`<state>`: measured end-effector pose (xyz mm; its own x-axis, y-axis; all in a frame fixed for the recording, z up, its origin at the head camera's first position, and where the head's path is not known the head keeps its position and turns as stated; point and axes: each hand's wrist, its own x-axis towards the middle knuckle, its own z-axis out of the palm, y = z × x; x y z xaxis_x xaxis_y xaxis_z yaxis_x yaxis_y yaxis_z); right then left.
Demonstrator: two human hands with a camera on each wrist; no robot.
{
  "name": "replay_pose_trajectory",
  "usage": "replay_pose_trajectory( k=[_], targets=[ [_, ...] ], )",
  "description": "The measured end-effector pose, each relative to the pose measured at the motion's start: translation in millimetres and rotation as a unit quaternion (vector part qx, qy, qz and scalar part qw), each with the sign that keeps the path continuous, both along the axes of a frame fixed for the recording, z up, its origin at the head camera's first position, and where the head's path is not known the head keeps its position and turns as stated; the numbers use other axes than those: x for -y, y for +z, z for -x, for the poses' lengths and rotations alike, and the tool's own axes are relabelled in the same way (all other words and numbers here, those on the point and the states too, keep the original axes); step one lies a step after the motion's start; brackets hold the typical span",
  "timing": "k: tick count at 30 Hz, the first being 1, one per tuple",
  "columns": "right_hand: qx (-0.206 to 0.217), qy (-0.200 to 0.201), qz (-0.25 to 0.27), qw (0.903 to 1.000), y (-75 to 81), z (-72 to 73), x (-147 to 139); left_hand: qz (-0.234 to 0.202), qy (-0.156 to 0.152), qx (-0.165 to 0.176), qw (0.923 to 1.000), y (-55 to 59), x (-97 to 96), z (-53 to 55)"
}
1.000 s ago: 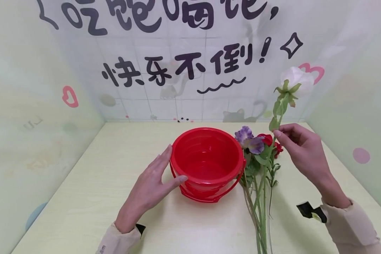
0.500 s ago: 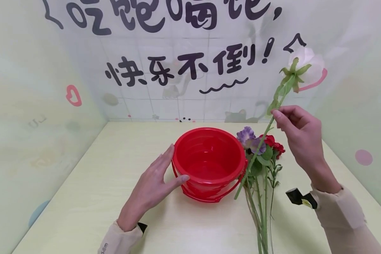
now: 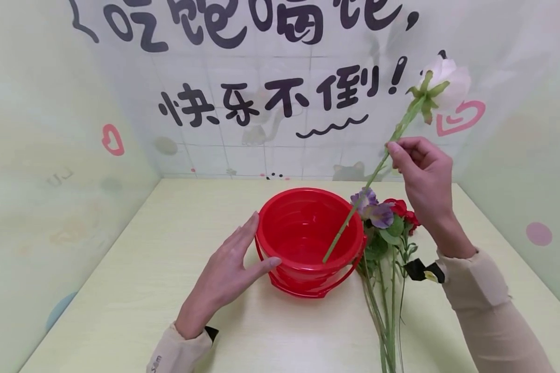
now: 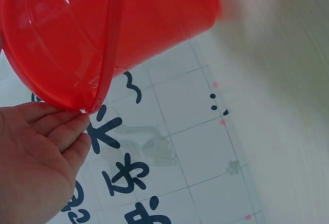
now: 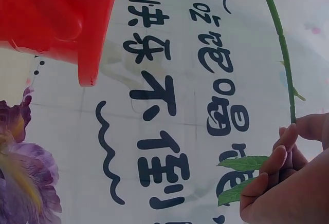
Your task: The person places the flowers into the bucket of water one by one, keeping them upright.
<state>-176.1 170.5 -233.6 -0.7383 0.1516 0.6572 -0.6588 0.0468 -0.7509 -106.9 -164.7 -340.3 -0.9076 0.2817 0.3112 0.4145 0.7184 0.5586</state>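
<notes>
The white flower, probably light and springy with fragile petals, is best held by its stem, as the right hand pinches it, lower end at the red bucket's mouth toward the desk's back edge, left hand, straight-fingered, touching the rim

Pale nook around a light wood-grain tabletop
The back wall carries dark Chinese lettering, a wavy line, faint grid lines and a grey cat silhouette; pale green side walls bear coloured dots, under soft, even light.
</notes>
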Motion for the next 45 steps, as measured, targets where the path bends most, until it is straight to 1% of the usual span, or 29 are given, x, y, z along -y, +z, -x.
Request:
replay_pose_trajectory(
  k=[5, 9, 11, 15, 24, 30, 35, 39, 45],
  targets=[
    [0.004, -0.023, -0.017, 0.9996, -8.9, 9.2, 3.6, 0.001, 0.000, 0.003, 1.0000, 0.6, -0.9, 0.1],
    [0.013, -0.046, -0.052, 0.9975, -17.4, 14.2, 8.0, 0.003, 0.004, 0.008, 1.0000, 0.6, -1.2, -0.2],
    [0.018, -0.048, -0.066, 0.9965, -22.0, 16.2, 10.2, 0.004, 0.004, 0.007, 1.0000, 0.3, -1.3, 0.1],
    [0.025, -0.040, -0.087, 0.9951, -31.5, 19.8, 14.2, 0.004, 0.005, 0.007, 1.0000, 0.6, -1.2, 0.1],
    [0.058, -0.024, -0.127, 0.9899, -50.9, 25.5, 20.5, 0.004, 0.004, 0.004, 1.0000, 1.0, -1.3, -0.4],
    [0.062, -0.007, -0.143, 0.9877, -61.5, 28.9, 23.8, 0.002, 0.003, 0.003, 1.0000, 0.5, -0.8, -1.1],
    [0.061, 0.011, -0.152, 0.9865, -67.3, 30.7, 27.7, -0.003, 0.000, 0.002, 1.0000, 0.6, -0.4, -2.0],
    [0.062, 0.013, -0.163, 0.9846, -70.3, 31.4, 31.1, -0.005, 0.000, 0.001, 1.0000, 1.0, -0.2, -2.1],
    [0.089, 0.016, -0.176, 0.9802, -74.8, 31.8, 33.8, -0.004, 0.003, 0.002, 1.0000, 1.2, -0.1, -2.6]
  ],
)
